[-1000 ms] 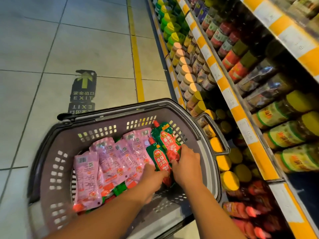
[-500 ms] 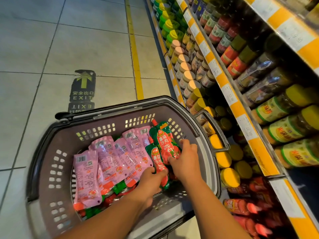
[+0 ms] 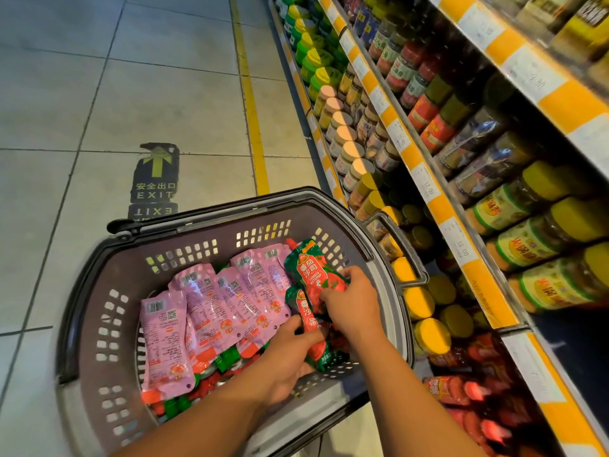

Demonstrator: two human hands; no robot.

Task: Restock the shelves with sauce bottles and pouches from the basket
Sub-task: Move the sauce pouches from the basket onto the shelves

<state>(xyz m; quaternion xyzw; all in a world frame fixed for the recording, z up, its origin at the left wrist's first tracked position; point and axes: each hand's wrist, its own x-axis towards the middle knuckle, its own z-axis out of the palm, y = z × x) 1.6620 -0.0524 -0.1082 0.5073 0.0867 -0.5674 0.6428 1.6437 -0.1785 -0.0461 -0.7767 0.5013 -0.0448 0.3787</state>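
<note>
Ketchup pouch (image 3: pixel 314 278) under right hand (image 3: pixel 351 303).

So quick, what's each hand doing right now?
Left hand: grips the lower ketchup pouch.
Right hand: pinches the upper ketchup pouch.

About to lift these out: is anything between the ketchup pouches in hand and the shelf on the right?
Only the basket's right wall and its handle stand between. Right hand grips the upper ketchup pouch, left hand the lower one; nothing covers them.
</note>
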